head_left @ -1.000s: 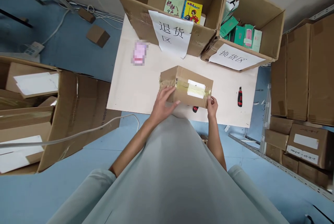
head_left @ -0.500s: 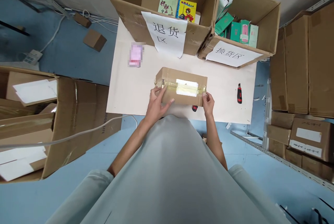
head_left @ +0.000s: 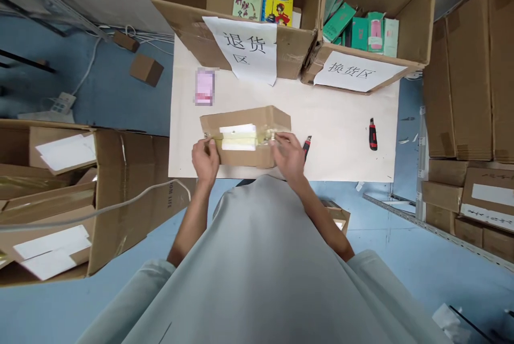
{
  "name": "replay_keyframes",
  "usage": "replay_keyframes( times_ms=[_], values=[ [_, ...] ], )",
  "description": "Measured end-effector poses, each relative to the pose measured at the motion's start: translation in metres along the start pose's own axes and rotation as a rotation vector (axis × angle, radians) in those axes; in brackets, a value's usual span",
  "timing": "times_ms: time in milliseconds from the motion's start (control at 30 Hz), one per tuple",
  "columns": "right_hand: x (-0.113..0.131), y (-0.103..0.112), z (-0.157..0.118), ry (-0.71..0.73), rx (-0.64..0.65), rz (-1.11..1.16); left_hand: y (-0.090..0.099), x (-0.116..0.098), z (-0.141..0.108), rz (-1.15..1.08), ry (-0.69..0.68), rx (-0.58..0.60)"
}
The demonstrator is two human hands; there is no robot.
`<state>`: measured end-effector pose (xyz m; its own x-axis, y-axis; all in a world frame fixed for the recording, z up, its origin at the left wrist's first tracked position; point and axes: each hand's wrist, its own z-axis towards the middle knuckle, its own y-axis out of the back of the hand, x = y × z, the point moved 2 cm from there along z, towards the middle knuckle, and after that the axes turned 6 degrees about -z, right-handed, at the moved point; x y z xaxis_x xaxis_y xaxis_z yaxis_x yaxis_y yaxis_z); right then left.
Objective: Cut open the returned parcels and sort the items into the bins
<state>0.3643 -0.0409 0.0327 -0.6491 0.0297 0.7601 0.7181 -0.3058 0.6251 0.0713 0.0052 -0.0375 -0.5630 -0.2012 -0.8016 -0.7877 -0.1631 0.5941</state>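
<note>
A small cardboard box (head_left: 243, 158) rests on the table near its front edge, with a white label (head_left: 238, 144) and clear yellowish tape along its upper side. My left hand (head_left: 206, 161) is closed on the box's left end, thumb on top by the tape. At the right end, my right hand (head_left: 289, 158) pinches the box where the tape runs over its edge; its fingertips are slightly blurred. Just right of that hand lies a red-and-black utility knife (head_left: 307, 147), partly hidden by it.
Another utility knife (head_left: 373, 134) lies on the table's (head_left: 341, 119) right. Two big open cartons stand behind: one with booklets (head_left: 277, 8), one with green boxes (head_left: 359, 32). A pink packet (head_left: 204, 87) sits at left. A large carton (head_left: 132, 189) of parcels flanks the table's left side.
The box has been turned and shifted left, so its right end face now shows. Both hands have moved left with it. More of the nearer utility knife is uncovered.
</note>
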Motion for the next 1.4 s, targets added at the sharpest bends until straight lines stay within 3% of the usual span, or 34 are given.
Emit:
replay_keyframes(
  times_ms=[133,300,400,500,633,767,967,1100,1233,1400],
  values=[
    [0.049,-0.028,0.001,0.097,0.125,-0.072,0.016,0.022,0.022,-0.023,0.101,-0.049],
    [0.064,-0.037,0.004,0.105,0.215,-0.185,0.023,0.027,0.031,-0.058,0.160,-0.046],
    [0.048,-0.026,0.010,0.016,0.189,-0.207,0.020,0.024,0.029,-0.092,0.217,-0.070],
    [0.009,-0.007,0.021,-0.154,0.171,-0.245,0.010,0.017,0.024,-0.167,0.318,-0.077],
    [-0.060,0.020,0.029,-0.364,0.121,-0.146,-0.015,-0.003,0.014,-0.212,0.335,0.055],
    [-0.105,0.037,0.007,-0.491,0.072,0.032,-0.027,-0.017,-0.004,-0.160,0.273,0.147],
    [-0.107,0.046,-0.062,-0.598,0.054,0.195,-0.009,0.001,-0.042,-0.425,0.364,0.226],
    [-0.100,0.051,-0.085,-0.628,0.034,0.244,-0.002,0.011,-0.060,-0.515,0.386,0.234],
    [-0.097,0.049,-0.068,-0.594,0.049,0.150,-0.012,0.003,-0.052,-0.555,0.351,0.189],
    [-0.100,0.038,-0.005,-0.571,0.029,-0.026,-0.039,-0.023,-0.007,-0.490,0.359,0.147]
  ],
)
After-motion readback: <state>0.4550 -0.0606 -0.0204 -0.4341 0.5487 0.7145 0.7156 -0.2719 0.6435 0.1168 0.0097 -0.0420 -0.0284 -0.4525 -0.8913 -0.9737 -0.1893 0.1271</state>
